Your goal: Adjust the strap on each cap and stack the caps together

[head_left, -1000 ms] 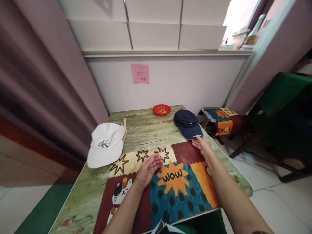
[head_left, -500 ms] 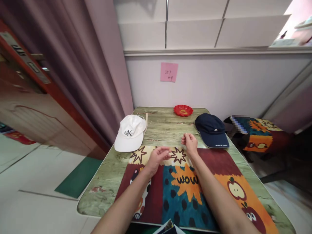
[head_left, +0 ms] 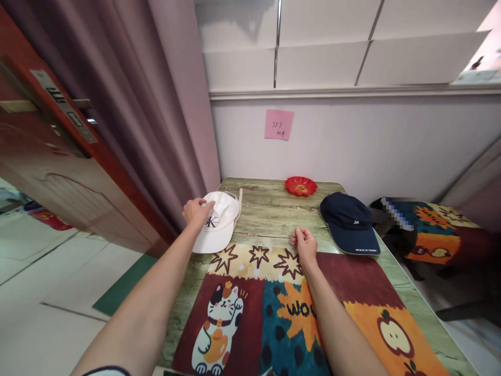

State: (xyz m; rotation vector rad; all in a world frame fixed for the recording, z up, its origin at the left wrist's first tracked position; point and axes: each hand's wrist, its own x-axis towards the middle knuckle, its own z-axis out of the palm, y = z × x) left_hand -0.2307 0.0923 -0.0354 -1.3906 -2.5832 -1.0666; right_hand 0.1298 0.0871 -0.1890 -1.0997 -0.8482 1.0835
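My left hand (head_left: 197,211) reaches over the crown of a white baseball cap (head_left: 221,230), at the table's left side. Its fingers stretch out over the cap, not closed round it; whether they touch the cloth I cannot tell. The hand covers part of the black letters on the front. My right hand (head_left: 305,243) hovers near the middle of the table with its fingers curled in, and nothing shows in them. To its right lies a navy cap (head_left: 349,222) with white lettering on its brim.
A red scalloped dish (head_left: 300,186) stands at the back of the wood-patterned table (head_left: 262,209). The colourful mat (head_left: 250,308) lies in front, under my forearms. A pink note (head_left: 278,124) is stuck on the wall. A chair with a patterned cover (head_left: 434,235) stands at the right.
My left hand has moved left and away from me, from over the mat to the white cap. My right hand has stayed nearly in place, fingers curled. The view has shifted slightly.
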